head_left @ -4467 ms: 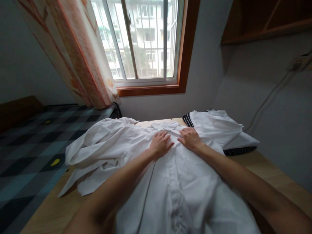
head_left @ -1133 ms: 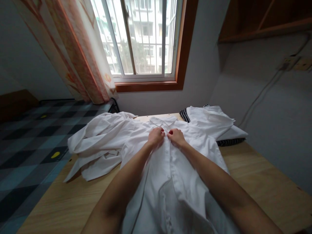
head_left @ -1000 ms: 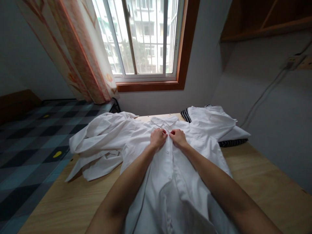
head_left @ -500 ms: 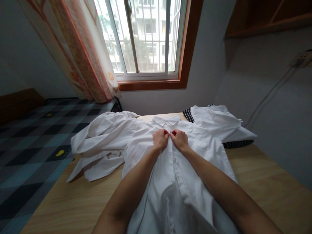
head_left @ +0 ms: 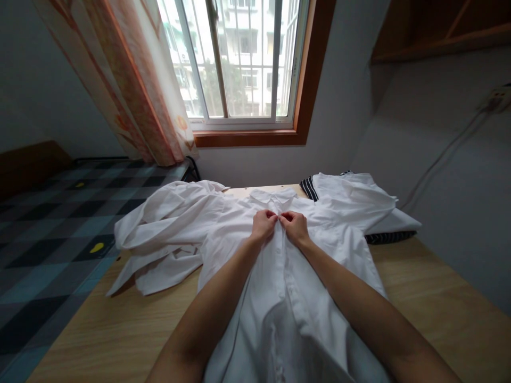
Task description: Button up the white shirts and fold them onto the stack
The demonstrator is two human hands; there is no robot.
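Note:
A white button-up shirt (head_left: 231,266) lies front side up, its collar (head_left: 275,197) toward the window and its lower part hanging toward me. Just below the collar, my left hand (head_left: 264,224) pinches one front edge of the shirt. My right hand (head_left: 294,225) pinches the other edge, and the fingertips of both hands nearly meet at the placket. Whatever button lies between the fingers is hidden. Below the hands the two front edges run down side by side, with small buttons showing, and they part toward the bottom.
The shirt rests on a light wooden table (head_left: 435,287). White cloth (head_left: 171,213) is bunched at the left, and folded white clothes (head_left: 359,197) with black-striped fabric (head_left: 391,237) lie at the right. A bed with a checked cover (head_left: 48,255) stands left. A cord (head_left: 443,151) hangs on the right wall.
Both hands stay at the same spot on the placket, with only slight shifts of the fingers. The view has tilted a little.

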